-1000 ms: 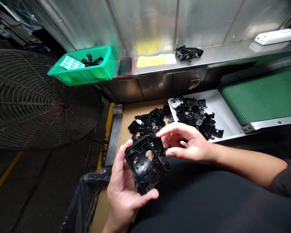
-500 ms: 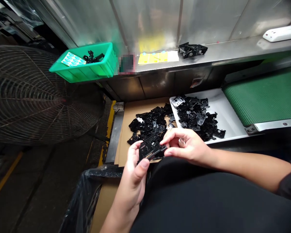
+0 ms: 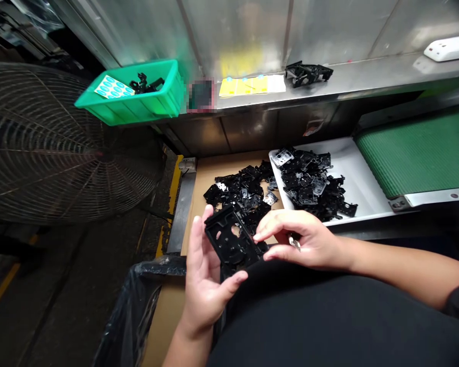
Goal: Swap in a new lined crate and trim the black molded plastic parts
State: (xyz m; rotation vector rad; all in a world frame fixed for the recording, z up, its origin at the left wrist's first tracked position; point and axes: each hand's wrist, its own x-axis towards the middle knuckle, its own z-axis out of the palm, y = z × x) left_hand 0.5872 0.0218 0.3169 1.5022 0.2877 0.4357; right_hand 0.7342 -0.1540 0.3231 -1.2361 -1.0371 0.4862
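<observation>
A flat black plastic part (image 3: 229, 239) with holes through it is tilted up between my hands. My right hand (image 3: 302, 237) pinches its right edge between thumb and fingertips; a ring shows on one finger. My left hand (image 3: 208, 275) is open beside the part, its fingers stretched up along the left edge and partly behind it, its thumb standing away. Just beyond lies a heap of similar black parts (image 3: 240, 188) on cardboard (image 3: 210, 165). More black parts (image 3: 309, 178) fill the left side of a white tray (image 3: 367, 201).
A metal shelf (image 3: 367, 76) runs behind, bearing a green bin (image 3: 137, 107), yellow labels (image 3: 245, 86), a black assembly (image 3: 308, 74) and a white power strip (image 3: 451, 48). A green conveyor belt (image 3: 424, 148) lies right, a large fan (image 3: 61, 148) left. Below stands a plastic-lined box (image 3: 126, 300).
The black part has been turned so that its broad, holed face shows. My left thumb has come off it and the left fingers have straightened. My right hand still pinches its edge.
</observation>
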